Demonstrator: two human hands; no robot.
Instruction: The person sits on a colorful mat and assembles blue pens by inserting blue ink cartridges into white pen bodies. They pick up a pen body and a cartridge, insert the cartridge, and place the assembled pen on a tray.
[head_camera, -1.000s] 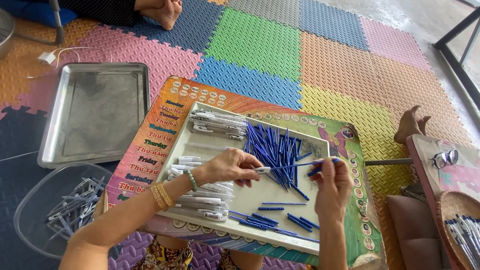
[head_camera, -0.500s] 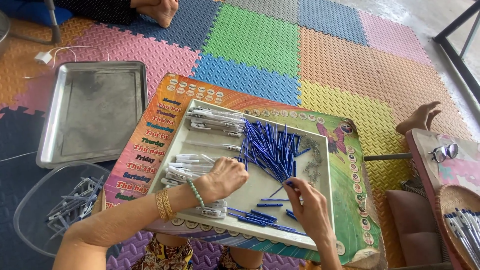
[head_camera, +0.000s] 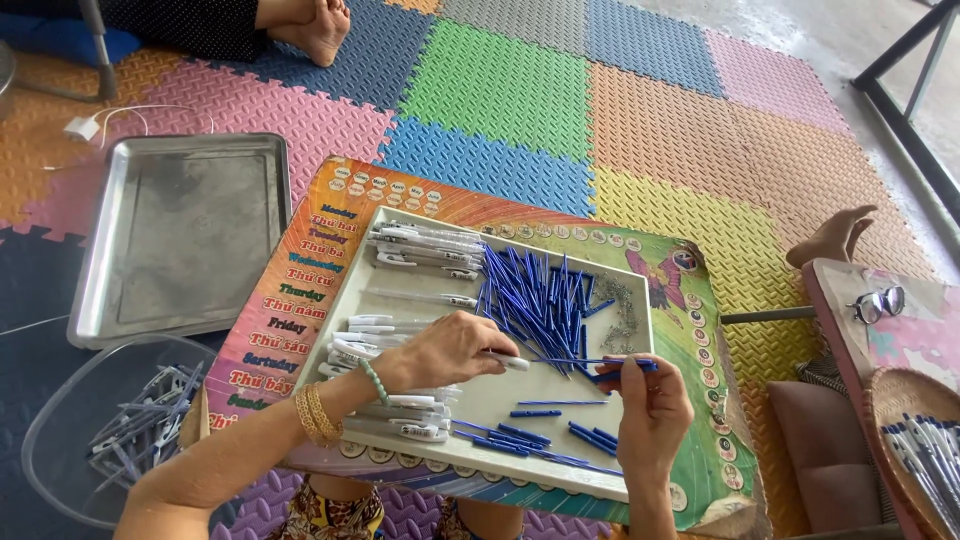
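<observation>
Here, above the shallow white tray (head_camera: 640, 330) on your lap table, your left hand (head_camera: 450, 350) had its fingers closed around a white pen barrel (head_camera: 507, 361), tip pointing right, while your right hand (head_camera: 650, 405) pinched a thin blue refill (head_camera: 590, 361) between thumb and forefinger, its free end nearly touching the barrel's opening. Threading would likely go best with the barrel kept level and steady, and the refill slid straight in rather than at an angle. Inside the tray, a heap of blue refills (head_camera: 540, 295) lay at centre, white barrels (head_camera: 425, 245) were stacked along its left and far sides, and a small cluster of springs (head_camera: 625, 315) sat at its right. Beneath the tray, the colourful board (head_camera: 330, 215) carried a column of coloured words on its left and a butterfly picture (head_camera: 665, 275) at its right.
</observation>
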